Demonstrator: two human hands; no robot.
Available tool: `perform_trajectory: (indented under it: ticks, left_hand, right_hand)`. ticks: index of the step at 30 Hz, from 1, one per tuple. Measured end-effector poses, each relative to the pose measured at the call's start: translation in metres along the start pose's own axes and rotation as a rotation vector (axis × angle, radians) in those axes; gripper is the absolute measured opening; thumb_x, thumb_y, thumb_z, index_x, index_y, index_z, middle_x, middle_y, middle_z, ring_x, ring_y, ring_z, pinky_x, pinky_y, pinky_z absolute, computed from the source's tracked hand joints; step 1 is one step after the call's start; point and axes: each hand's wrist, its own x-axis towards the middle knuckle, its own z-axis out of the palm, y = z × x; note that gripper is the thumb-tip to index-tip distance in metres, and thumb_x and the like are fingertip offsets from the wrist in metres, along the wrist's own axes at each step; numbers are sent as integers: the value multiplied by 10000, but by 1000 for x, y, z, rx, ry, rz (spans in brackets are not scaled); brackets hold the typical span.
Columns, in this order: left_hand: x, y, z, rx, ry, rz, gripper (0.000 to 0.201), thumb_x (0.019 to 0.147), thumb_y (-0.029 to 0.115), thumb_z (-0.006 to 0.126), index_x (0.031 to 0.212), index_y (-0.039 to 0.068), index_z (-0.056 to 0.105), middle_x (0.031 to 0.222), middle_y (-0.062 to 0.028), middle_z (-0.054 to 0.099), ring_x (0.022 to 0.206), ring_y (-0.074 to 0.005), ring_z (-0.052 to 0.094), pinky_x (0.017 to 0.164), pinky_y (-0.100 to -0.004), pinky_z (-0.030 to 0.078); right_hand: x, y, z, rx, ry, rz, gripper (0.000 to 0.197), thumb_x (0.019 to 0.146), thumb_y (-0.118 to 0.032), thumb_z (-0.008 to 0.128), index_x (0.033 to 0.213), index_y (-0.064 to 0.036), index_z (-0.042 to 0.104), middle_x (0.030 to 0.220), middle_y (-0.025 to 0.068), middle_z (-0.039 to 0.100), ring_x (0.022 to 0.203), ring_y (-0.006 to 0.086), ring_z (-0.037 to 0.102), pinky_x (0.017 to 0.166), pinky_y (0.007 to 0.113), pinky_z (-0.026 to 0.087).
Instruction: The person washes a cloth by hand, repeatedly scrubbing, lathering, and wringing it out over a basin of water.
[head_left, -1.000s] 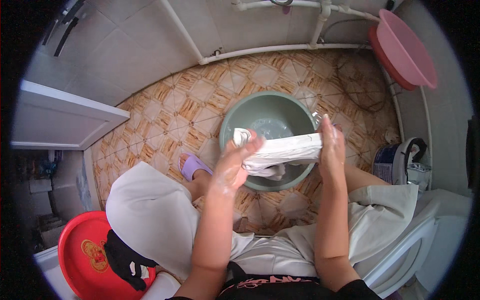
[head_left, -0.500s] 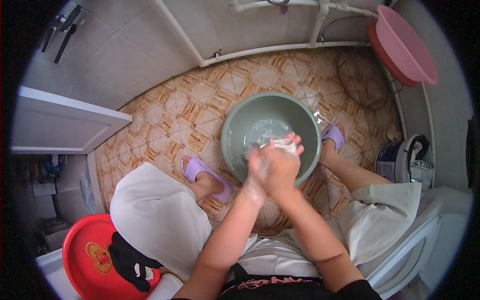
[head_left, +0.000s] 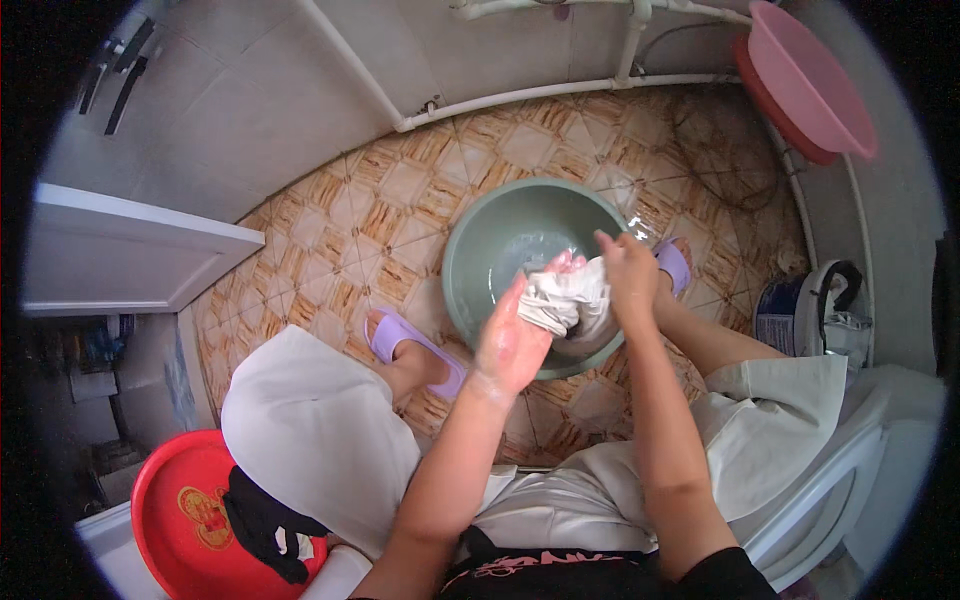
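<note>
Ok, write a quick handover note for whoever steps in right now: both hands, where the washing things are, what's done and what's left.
Left hand: wet, pressed against the bunched white cloth.
Right hand: closed on the same cloth from the other side.
Cloth is held over the green basin on the tiled floor; a little water shows in it.
Done: cloth is wet and gathered up.
Left: dark garment waits in the red basin.

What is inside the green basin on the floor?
The green basin holds a little clear water. Both hands, left hand and right hand, squeeze a bunched white cloth over it, hiding the near part of the bottom.
</note>
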Motion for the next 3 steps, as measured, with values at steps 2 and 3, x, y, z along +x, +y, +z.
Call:
perform_trajectory:
  ticks: [2,3]
  left_hand:
    - [-1,15,16,47,-90,39,572,930,373,312,1342,-19,251,1364,-167,332,1259,-275,324,1057,-383,214]
    - [0,17,11,91,-112,49,600,928,405,305,1355,-10,226,1371,-165,323,1277,-281,296,1064,-387,200]
  right_hand:
    - [2,10,-6,559,-124,186,342,838,-421,509,856,-91,597,886,172,624,815,331,593,690,394,458]
    - [-1,12,-9,1122,-246,371,353,856,-455,490,925,-125,596,971,142,628,946,265,593,751,340,455]
